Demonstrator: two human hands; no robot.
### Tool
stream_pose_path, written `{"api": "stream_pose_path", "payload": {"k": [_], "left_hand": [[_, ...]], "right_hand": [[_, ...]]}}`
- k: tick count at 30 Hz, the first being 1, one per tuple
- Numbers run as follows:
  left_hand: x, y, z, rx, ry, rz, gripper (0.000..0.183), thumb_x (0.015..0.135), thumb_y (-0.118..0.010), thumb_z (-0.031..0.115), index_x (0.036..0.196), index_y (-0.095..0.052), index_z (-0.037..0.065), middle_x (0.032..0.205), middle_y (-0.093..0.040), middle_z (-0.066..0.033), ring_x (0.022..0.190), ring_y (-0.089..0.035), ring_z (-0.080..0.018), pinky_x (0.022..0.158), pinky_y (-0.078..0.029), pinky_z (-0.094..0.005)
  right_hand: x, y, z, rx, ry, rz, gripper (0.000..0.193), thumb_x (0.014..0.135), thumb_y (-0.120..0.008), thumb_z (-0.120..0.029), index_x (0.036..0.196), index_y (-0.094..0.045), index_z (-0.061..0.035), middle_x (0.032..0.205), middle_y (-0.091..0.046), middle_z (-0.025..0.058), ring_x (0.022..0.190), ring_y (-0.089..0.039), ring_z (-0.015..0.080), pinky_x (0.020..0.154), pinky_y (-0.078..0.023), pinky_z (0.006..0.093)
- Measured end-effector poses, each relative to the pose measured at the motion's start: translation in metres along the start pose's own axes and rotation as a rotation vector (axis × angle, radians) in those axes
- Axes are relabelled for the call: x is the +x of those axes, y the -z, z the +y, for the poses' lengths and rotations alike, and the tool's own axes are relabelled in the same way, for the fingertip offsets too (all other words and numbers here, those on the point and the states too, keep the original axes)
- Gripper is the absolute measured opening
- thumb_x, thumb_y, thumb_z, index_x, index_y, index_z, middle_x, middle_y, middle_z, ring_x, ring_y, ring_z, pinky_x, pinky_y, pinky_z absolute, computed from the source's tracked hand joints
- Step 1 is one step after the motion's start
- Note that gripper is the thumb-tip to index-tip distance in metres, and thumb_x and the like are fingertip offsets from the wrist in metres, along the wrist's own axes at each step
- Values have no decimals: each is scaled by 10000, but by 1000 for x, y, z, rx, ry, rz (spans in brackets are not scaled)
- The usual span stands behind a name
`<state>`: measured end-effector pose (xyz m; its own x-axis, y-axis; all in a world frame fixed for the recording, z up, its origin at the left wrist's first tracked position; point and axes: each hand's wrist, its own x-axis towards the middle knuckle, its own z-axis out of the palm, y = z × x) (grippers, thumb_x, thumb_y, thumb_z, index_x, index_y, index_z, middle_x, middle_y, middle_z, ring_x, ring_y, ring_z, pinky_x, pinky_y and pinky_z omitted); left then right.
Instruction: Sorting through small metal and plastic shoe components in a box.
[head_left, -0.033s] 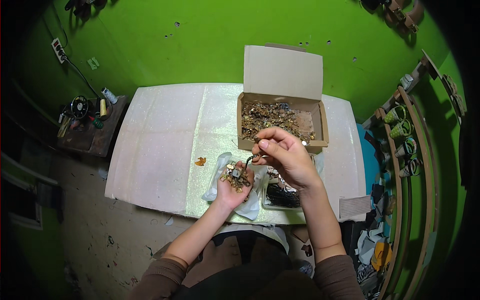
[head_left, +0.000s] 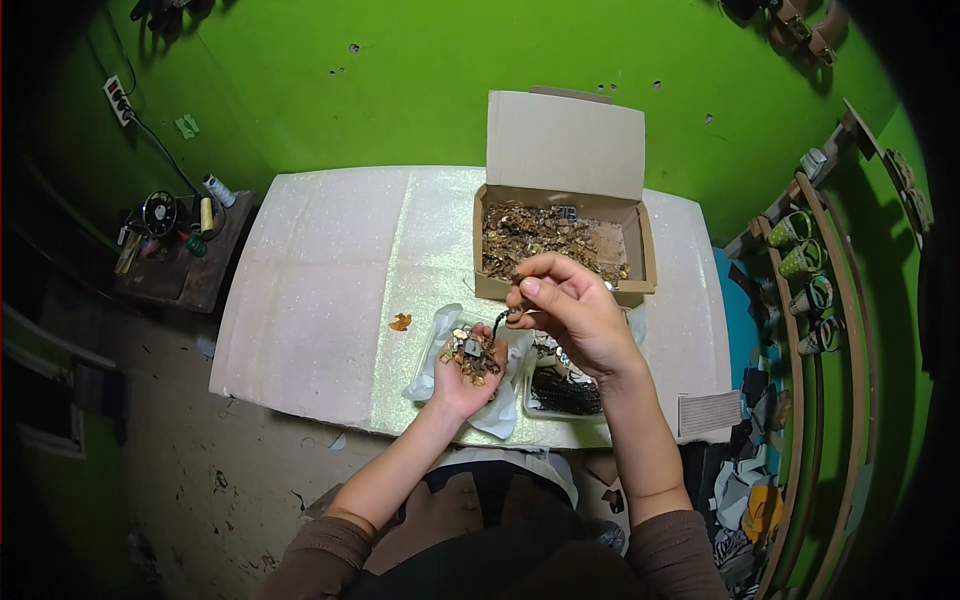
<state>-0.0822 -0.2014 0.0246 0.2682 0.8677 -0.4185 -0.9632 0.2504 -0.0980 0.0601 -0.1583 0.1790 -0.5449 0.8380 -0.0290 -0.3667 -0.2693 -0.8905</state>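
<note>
The left hand (head_left: 468, 372) is cupped palm up near the desk's (head_left: 310, 300) front edge, holding a pile of small metal pieces (head_left: 472, 353). The right hand (head_left: 572, 312) pinches one dark piece (head_left: 500, 320) just above that pile. An open cardboard box (head_left: 640, 235) of similar pieces stands at the back edge.
</note>
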Motion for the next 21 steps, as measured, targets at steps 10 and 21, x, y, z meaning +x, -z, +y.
{"api": "stream_pose_path", "payload": {"k": [10, 21], "left_hand": [[-8, 10, -23, -96, -53, 74, 197, 861, -436, 176, 858, -572, 33, 853, -592, -85, 850, -573, -222, 851, -455, -369], [-9, 24, -36, -149, -132, 64, 211, 852, -433, 160, 875, -603, 38, 875, -615, -86, 854, -583, -218, 838, -471, -351]], "right_hand": [[-34, 40, -11, 26, 79, 122, 157, 865, -527, -99, 999, -516, -17, 833, -603, 75, 697, -599, 111, 642, -503, 204], [-60, 85, 30, -10, -114, 205, 174, 873, -515, -105, 1015, -510, -5, 846, -598, 73, 736, -596, 119, 678, -500, 207]]}}
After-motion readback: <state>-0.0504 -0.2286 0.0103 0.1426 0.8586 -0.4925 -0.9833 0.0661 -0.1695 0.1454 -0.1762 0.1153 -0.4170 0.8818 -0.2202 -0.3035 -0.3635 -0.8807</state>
